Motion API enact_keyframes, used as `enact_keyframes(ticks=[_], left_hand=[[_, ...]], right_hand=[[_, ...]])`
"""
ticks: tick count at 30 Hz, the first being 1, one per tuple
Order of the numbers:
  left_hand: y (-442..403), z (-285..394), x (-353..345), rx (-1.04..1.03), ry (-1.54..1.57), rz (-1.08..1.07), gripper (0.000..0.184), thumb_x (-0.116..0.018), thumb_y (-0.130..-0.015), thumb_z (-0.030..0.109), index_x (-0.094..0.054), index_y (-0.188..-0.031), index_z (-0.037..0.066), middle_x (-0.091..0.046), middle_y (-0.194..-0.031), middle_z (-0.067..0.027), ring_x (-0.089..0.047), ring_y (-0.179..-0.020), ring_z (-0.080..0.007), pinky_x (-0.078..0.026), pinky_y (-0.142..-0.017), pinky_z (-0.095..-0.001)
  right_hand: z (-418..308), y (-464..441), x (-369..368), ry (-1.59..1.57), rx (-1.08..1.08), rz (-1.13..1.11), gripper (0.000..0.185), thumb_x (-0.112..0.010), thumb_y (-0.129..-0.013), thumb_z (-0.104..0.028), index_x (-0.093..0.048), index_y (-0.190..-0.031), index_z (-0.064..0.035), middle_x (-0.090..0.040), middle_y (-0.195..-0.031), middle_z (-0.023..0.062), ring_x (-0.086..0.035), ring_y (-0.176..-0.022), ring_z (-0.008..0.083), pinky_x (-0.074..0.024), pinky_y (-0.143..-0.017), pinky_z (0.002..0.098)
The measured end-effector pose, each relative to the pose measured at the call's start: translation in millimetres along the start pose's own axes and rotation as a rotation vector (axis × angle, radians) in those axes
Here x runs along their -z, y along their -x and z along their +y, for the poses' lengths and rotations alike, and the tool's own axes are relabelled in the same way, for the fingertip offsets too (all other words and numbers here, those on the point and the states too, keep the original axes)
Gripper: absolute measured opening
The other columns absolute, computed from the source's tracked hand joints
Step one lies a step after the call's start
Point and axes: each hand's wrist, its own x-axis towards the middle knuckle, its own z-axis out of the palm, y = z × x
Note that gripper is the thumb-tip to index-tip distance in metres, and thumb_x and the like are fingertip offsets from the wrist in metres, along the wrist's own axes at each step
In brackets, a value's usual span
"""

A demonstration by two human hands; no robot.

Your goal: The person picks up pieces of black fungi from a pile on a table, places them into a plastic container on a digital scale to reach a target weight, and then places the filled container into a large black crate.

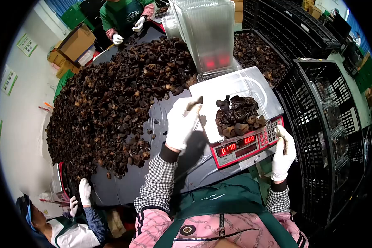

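Fungus clump (237, 118): dark, ruffled | left grip (182, 122): seemingly pinching scrap (199, 100) | right grip (283, 156): can't tell

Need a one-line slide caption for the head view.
Gloved left hand holding a dark piece beside a small dark heap on a scale reading 0.170; right hand beside its keypad.

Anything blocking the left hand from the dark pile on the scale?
Nothing visible: only the bright scale plate lies between the left hand and the dark pile, though glare could hide a clear rim. The tall clear stack stands beyond the plate, off that path.
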Motion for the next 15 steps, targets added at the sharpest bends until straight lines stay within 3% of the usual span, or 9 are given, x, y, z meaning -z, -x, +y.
enact_keyframes(ticks=[4,7,11,15], left_hand=[[25,46,-10,0.336,0.384,-0.129,0.022,-0.069,-0.098,0.007,-0.069,-0.118,-0.004,-0.073,-0.107,-0.0053,-0.065,-0.098,-0.0106,-0.052,-0.09,-0.0268],[36,50,-11,0.476,0.544,-0.208,0.027,-0.068,-0.1,0.011,-0.067,-0.122,-0.004,-0.073,-0.108,-0.0075,-0.066,-0.094,-0.0113,-0.052,-0.088,-0.0271],[53,39,-12,0.484,0.657,-0.185,0.027,-0.066,-0.101,0.013,-0.066,-0.122,-0.005,-0.073,-0.107,-0.0092,-0.066,-0.092,-0.0143,-0.053,-0.089,-0.0297],[70,22,-12,0.455,0.562,-0.195,0.027,-0.064,-0.102,0.012,-0.066,-0.121,-0.006,-0.073,-0.107,-0.0109,-0.069,-0.095,-0.017,-0.055,-0.087,-0.0313]], right_hand=[[-14,-7,-12,0.009,0.082,-0.022,0.036,-0.05,-0.094,0.012,-0.067,-0.125,0.004,-0.071,-0.119,0.0145,-0.069,-0.109,0.0218,-0.0532,-0.098,0.0318],[-25,-6,-15,-0.002,0.073,-0.047,0.038,-0.049,-0.092,0.013,-0.067,-0.124,0.0051,-0.072,-0.118,0.0149,-0.069,-0.109,0.0221,-0.0534,-0.098,0.0323],[-39,2,-21,-0.063,0.078,-0.1,0.039,-0.048,-0.091,0.015,-0.067,-0.124,0.0059,-0.072,-0.116,0.0157,-0.07,-0.106,0.0232,-0.0545,-0.096,0.0328],[-53,20,-33,-0.1,0.11,-0.239,0.038,-0.051,-0.089,0.015,-0.067,-0.122,0.0068,-0.072,-0.114,0.0162,-0.071,-0.104,0.0238,-0.0545,-0.096,0.0321]])
